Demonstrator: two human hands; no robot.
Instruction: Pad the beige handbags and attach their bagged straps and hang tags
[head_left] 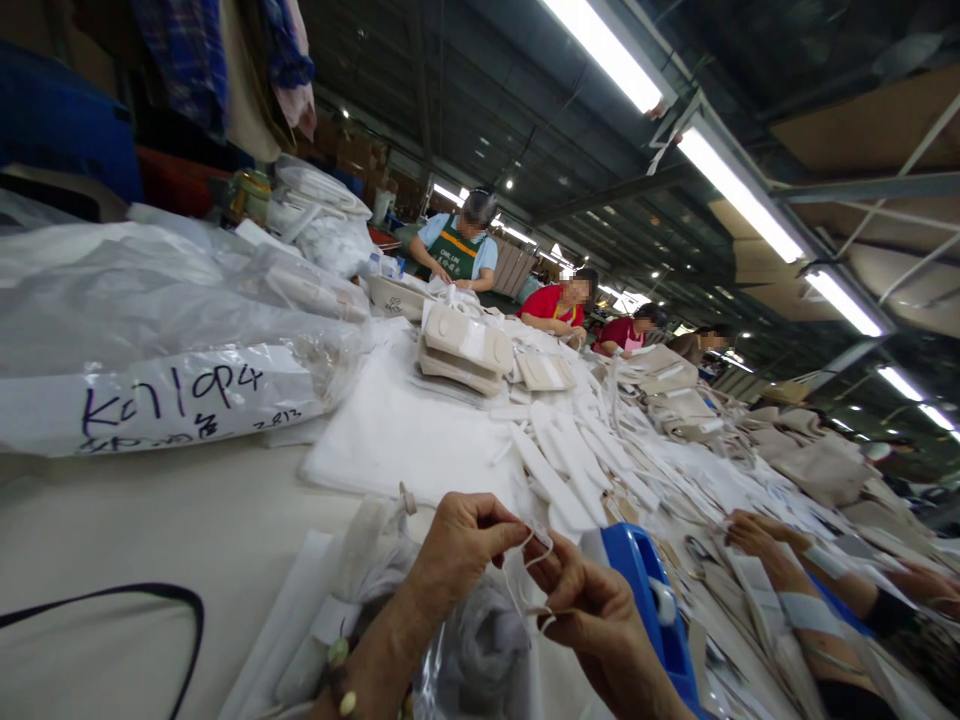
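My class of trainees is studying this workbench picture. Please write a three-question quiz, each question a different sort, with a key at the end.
1. Multiple choice: What is the main colour of the bulky object beside the right hand?
A) red
B) blue
C) yellow

2. True or false: The left hand lies flat on the tabletop.

3. Fill in the blank: The plastic-wrapped bundle at the picture's left bears handwriting in ____ ink.

Key:
1. B
2. False; it is raised, its fingers pinching a thin pale piece.
3. black
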